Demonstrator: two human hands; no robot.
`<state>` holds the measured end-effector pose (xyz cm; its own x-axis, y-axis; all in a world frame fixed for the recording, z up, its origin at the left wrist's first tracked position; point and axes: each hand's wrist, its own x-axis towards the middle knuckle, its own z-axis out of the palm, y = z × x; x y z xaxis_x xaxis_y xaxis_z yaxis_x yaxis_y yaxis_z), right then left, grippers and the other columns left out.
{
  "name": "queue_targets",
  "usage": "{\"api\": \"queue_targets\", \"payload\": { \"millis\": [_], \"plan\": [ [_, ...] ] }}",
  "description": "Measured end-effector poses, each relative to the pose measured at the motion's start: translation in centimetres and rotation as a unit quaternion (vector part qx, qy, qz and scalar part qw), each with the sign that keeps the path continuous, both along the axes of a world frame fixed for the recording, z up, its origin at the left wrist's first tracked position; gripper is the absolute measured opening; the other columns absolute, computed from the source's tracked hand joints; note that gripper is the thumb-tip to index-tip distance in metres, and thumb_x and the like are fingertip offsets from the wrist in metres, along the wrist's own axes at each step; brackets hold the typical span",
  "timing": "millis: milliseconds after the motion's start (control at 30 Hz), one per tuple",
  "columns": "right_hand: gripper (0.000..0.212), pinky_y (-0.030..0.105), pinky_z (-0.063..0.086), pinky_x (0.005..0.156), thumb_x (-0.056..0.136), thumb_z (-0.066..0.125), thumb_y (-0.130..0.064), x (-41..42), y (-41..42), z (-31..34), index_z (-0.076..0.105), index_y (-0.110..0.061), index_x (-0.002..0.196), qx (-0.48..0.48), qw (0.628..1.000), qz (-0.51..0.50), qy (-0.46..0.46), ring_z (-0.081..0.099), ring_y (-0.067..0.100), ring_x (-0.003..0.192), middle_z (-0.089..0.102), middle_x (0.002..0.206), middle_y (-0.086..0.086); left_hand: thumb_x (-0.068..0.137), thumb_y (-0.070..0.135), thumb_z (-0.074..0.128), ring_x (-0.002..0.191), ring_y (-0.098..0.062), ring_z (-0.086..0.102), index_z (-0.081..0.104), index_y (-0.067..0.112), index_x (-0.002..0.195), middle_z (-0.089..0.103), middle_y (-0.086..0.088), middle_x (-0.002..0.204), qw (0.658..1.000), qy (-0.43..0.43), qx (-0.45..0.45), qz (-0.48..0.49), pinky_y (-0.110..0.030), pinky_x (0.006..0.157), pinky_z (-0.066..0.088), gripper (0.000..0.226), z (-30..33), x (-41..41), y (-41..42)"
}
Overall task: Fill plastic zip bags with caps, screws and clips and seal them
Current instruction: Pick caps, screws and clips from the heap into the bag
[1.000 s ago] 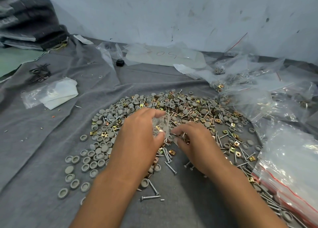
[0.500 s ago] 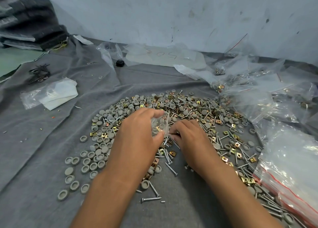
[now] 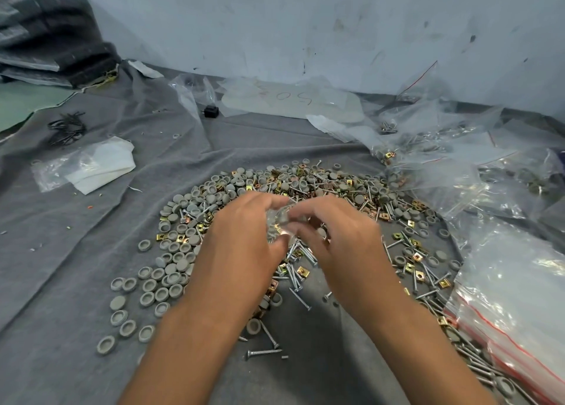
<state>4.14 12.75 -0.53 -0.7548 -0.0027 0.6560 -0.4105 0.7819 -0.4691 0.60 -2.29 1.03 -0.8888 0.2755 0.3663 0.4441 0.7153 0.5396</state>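
Head view, left hand (image 3: 241, 242) and right hand (image 3: 339, 236) raised together, fingers curled, both pinching small clear zip bag (image 3: 279, 224)

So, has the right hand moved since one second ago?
Yes. The right hand has lifted off the pile of caps, screws and clips and gone left to the small bag.

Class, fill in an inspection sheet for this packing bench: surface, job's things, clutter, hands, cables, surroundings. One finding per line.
Surface: grey cloth, creased.
Job's things: mixed pile of grey caps, screws and brass clips; small zip bag held above it; stack of zip bags at right.
Clutter: white paper in a bag, black wire bundle, small black block.
Hands: left hand and right hand both pinch the small zip bag.
Cables: nothing seen.
Surroundings: scuffed pale wall; folded dark fabric far left.
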Motion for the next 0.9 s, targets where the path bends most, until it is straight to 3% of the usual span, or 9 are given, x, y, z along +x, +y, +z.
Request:
{"api": "queue_targets", "payload": {
  "millis": [100, 267, 400, 467, 533, 600, 700, 800, 900],
  "plan": [
    [0.015, 0.008, 0.045, 0.074, 0.089, 0.078, -0.019, 0.0, 0.2, 0.2, 0.069, -0.02, 0.102, -0.035, 0.999, -0.016, 0.0, 0.064, -0.003, 0.083, 0.07, 0.089, -0.013, 0.08, 0.03, 0.082, 0.081, 0.017, 0.044, 0.065, 0.039, 0.121, 0.043, 0.033, 0.089, 1.0, -0.006, 0.003, -0.001, -0.003, 0.073, 0.033, 0.045, 0.0, 0.1, 0.0],
    [0.012, 0.005, 0.043, 0.077, 0.09, 0.075, -0.017, -0.2, 0.3, 0.2, 0.075, -0.019, 0.102, -0.04, 0.998, 0.03, -0.025, 0.064, -0.003, 0.087, 0.07, 0.098, -0.014, 0.081, 0.03, 0.08, 0.08, 0.007, 0.046, 0.065, 0.039, 0.121, 0.049, 0.029, 0.095, 1.0, -0.008, 0.001, -0.003, -0.008, 0.076, 0.033, 0.043, 0.1, 0.1, 0.0],
    [0.015, 0.006, 0.046, 0.074, 0.095, 0.069, -0.017, -1.0, 2.4, -0.1, 0.07, -0.028, 0.105, -0.088, 0.994, -0.042, -0.058, 0.063, -0.005, 0.091, 0.065, 0.099, -0.023, 0.081, 0.03, 0.08, 0.083, 0.004, 0.047, 0.065, 0.038, 0.123, 0.052, 0.027, 0.102, 1.0, -0.001, 0.008, 0.001, -0.011, 0.085, 0.037, 0.046, 0.2, 0.3, -0.2],
    [0.023, 0.017, 0.05, 0.087, 0.097, 0.066, -0.02, -1.4, 3.3, -1.1, 0.068, -0.033, 0.115, -0.015, 0.985, -0.066, -0.161, 0.058, -0.005, 0.104, 0.063, 0.111, -0.022, 0.081, 0.029, 0.081, 0.084, 0.004, 0.047, 0.065, 0.039, 0.124, 0.052, 0.028, 0.102, 1.0, -0.002, 0.013, 0.004, -0.012, 0.086, 0.037, 0.047, 0.3, 0.3, -0.3],
    [0.028, 0.028, 0.044, 0.099, 0.099, 0.063, -0.025, -1.6, 3.4, -2.6, 0.065, -0.033, 0.126, 0.101, 0.965, -0.07, -0.23, 0.051, 0.006, 0.117, 0.062, 0.125, -0.016, 0.081, 0.028, 0.081, 0.082, 0.005, 0.047, 0.064, 0.038, 0.125, 0.052, 0.028, 0.103, 1.0, -0.006, 0.016, 0.001, -0.012, 0.087, 0.038, 0.048, 0.5, 0.3, -0.3],
    [0.025, 0.029, 0.038, 0.093, 0.1, 0.062, -0.031, -1.7, 3.0, -3.6, 0.066, -0.035, 0.124, 0.17, 0.955, -0.068, -0.235, 0.047, 0.014, 0.115, 0.062, 0.124, -0.014, 0.081, 0.027, 0.081, 0.083, 0.005, 0.046, 0.064, 0.037, 0.126, 0.052, 0.027, 0.103, 1.0, -0.007, 0.015, -0.003, -0.013, 0.088, 0.04, 0.049, 0.5, 0.4, -0.2],
    [0.015, 0.03, 0.034, 0.084, 0.099, 0.061, -0.037, -1.8, 2.9, -3.7, 0.067, -0.035, 0.113, 0.199, 0.95, -0.084, -0.227, 0.046, 0.014, 0.106, 0.062, 0.115, -0.014, 0.081, 0.028, 0.082, 0.083, 0.004, 0.047, 0.065, 0.037, 0.125, 0.053, 0.026, 0.102, 1.0, -0.003, 0.013, 0.0, -0.012, 0.086, 0.041, 0.048, 0.5, 0.4, -0.3],
    [0.012, 0.028, 0.043, 0.087, 0.099, 0.062, -0.03, -1.7, 2.9, -3.4, 0.066, -0.029, 0.11, 0.072, 0.974, -0.067, -0.203, 0.052, 0.009, 0.103, 0.06, 0.109, -0.012, 0.08, 0.03, 0.082, 0.08, 0.011, 0.048, 0.065, 0.038, 0.125, 0.052, 0.028, 0.098, 1.0, -0.008, 0.009, 0.002, -0.005, 0.078, 0.036, 0.049, 0.4, 0.3, -0.5],
    [0.01, 0.011, 0.044, 0.077, 0.097, 0.064, -0.029, -1.3, 2.0, -1.1, 0.064, -0.025, 0.106, -0.091, 0.993, -0.046, -0.058, 0.06, 0.002, 0.091, 0.062, 0.099, -0.014, 0.08, 0.031, 0.083, 0.079, 0.012, 0.047, 0.065, 0.039, 0.124, 0.051, 0.028, 0.099, 1.0, -0.008, 0.007, -0.001, -0.004, 0.075, 0.033, 0.049, 0.3, 0.3, -0.5]
  ]
}}
